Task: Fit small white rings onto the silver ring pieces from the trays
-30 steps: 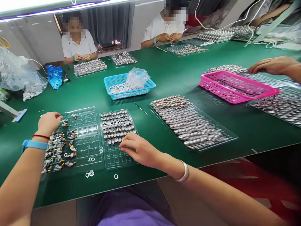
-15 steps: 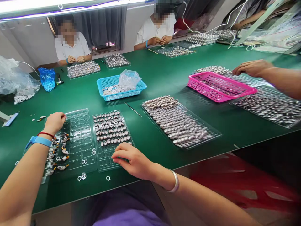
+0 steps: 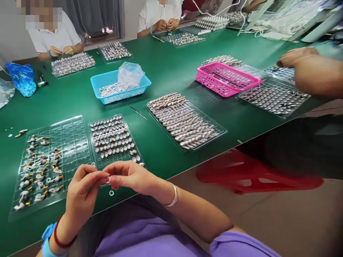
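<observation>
My left hand (image 3: 84, 191) and my right hand (image 3: 134, 178) meet near the table's front edge, fingertips pinched together. Between them sits a small light-coloured part (image 3: 107, 181), mostly covered by the fingers, so its kind cannot be made out. Left of my hands lies a clear plastic tray (image 3: 73, 137) with rows of small grey-and-white pieces with orange tips (image 3: 40, 176), which look like earphone housings. Just beyond my hands, a second clear tray (image 3: 98, 162) holds rows of round, cup-shaped pieces (image 3: 114, 137). A white ring (image 3: 112, 193) lies on the table below my fingers.
A tray of stacked silvery parts (image 3: 184, 121) stands to the right, tweezers (image 3: 137, 111) beside it. Farther back are a blue basket (image 3: 120, 96) and a pink basket (image 3: 227, 91). A co-worker's hand (image 3: 297, 57) is at the right; two people sit opposite. A red stool (image 3: 257, 175) stands below.
My left hand has come back from the left tray, and my right hand has moved left to meet it. They now pinch a small part together. The view has shifted.
</observation>
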Motion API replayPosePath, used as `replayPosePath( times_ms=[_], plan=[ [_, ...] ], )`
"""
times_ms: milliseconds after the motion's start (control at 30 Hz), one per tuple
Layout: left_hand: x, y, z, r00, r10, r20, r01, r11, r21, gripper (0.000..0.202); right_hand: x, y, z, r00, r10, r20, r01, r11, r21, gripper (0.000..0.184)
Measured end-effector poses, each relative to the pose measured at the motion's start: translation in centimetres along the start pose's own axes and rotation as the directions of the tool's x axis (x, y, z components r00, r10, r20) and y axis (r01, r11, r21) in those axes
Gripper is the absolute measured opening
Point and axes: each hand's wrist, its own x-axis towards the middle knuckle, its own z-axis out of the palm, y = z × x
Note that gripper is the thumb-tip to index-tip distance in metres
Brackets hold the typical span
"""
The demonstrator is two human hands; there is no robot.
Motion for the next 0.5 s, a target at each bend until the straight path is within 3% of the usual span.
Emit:
replayPosePath(
  times_ms=[133, 267, 500],
  plan=[
    [-2.6, 0.6, 1.4, 0.962, -0.151, -0.226, 0.16, 0.987, 0.018, 0.008, -0.6, 0.9, 0.6, 0.994, -0.001, -0.11, 0.014, 0.992, 0.123, 0.034],
    [-4.2, 1.3, 2.1, 0.964, -0.233, -0.127, 0.231, 0.972, -0.034, 0.007, -1.1, 1.4, 1.3, 0.986, -0.023, -0.168, 0.056, 0.979, 0.196, 0.032],
    [-3.9, 1.8, 1.6, 0.976, -0.219, -0.006, 0.217, 0.971, -0.099, 0.02, -1.8, 1.3, 1.9, 0.973, -0.036, -0.23, 0.076, 0.983, 0.166, 0.035]
  ],
)
